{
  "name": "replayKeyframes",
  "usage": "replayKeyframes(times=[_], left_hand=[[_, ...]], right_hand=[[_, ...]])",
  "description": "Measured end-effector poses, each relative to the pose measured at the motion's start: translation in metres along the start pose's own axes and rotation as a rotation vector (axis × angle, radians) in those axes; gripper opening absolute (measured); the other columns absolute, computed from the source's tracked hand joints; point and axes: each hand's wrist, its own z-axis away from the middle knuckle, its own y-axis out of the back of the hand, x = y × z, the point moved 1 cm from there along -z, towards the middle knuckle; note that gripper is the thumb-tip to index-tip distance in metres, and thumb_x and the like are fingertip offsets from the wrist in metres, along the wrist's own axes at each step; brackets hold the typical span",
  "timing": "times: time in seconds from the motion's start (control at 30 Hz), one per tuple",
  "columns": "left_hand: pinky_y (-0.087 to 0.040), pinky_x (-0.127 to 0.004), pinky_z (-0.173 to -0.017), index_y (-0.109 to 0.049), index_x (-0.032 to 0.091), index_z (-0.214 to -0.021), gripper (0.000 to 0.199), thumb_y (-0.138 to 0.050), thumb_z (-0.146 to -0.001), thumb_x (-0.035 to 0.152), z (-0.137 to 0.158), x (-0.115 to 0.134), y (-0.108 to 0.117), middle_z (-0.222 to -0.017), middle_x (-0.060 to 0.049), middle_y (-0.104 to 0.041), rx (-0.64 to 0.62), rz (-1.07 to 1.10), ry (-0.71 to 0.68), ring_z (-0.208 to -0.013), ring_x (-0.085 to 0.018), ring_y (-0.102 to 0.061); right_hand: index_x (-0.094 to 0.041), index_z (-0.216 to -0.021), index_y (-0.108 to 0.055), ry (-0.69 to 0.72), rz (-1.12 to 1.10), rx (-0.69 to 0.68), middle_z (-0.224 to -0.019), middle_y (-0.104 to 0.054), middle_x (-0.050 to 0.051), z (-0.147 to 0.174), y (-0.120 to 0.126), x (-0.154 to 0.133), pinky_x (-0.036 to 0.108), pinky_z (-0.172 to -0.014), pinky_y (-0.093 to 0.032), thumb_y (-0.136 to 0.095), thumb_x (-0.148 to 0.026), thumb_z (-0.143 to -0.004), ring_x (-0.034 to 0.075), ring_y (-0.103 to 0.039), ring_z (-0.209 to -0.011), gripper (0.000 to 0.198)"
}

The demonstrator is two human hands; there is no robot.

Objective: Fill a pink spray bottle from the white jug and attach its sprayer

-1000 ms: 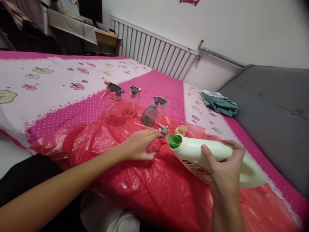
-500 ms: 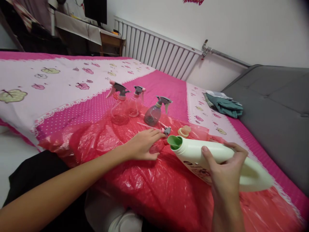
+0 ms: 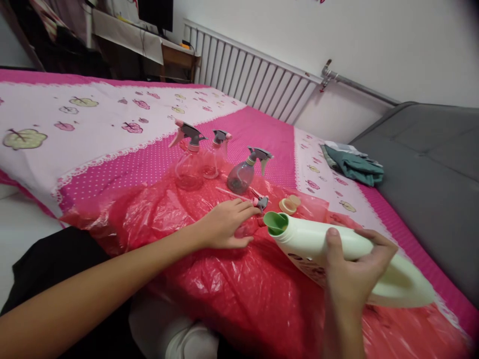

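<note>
My left hand [image 3: 229, 225] is closed round a small see-through bottle [image 3: 245, 229], mostly hidden by the fingers, its neck turned right. In my right hand [image 3: 354, 264] is a pale green detergent bottle [image 3: 322, 230], tilted almost flat. Its green spout [image 3: 276, 222] sits close to the small bottle's neck; whether they touch I cannot tell. No stream of liquid can be made out. Just beyond my left fingers lies a loose grey and pink spray head [image 3: 261, 202] with its tube. A pale round cap [image 3: 289, 204] rests behind the spout.
Three spray bottles with heads on, two clear pinkish, one grey [image 3: 241, 176], stand beyond my hands. Red plastic sheeting [image 3: 224, 284] covers the near bed. Folded green cloth [image 3: 354, 164] lies by the grey headboard [image 3: 422, 144]. A radiator [image 3: 254, 70] runs along the wall.
The view has shifted a little, so everything appears slightly further right. Both hands keep their holds, and the spout stays near the small bottle's neck.
</note>
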Motion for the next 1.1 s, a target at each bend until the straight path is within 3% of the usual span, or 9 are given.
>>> replayKeyframes(times=[0.6,1.1], left_hand=[[-0.058,-0.053,-0.108,-0.062,0.014,-0.142,0.050,-0.069,-0.097,0.035,-0.001,0.001,-0.001,-0.137,-0.021,-0.073,0.025,-0.010,-0.025,-0.124,-0.037,-0.071],[-0.060,-0.051,-0.105,-0.062,0.014,-0.141,0.049,-0.066,-0.099,0.038,0.002,0.003,0.000,-0.135,-0.021,-0.073,0.045,-0.014,-0.039,-0.121,-0.037,-0.073]], right_hand=[[-0.024,-0.107,-0.052,0.095,0.071,0.159,-0.111,-0.058,0.009,0.010,-0.009,-0.001,0.055,-0.121,-0.044,-0.072,-0.048,-0.083,0.029,-0.058,-0.109,0.039],[-0.025,-0.106,-0.050,0.143,0.072,0.196,-0.110,-0.058,0.008,0.013,-0.009,0.003,0.059,-0.123,-0.044,-0.071,-0.052,-0.081,0.029,-0.059,-0.109,0.042]])
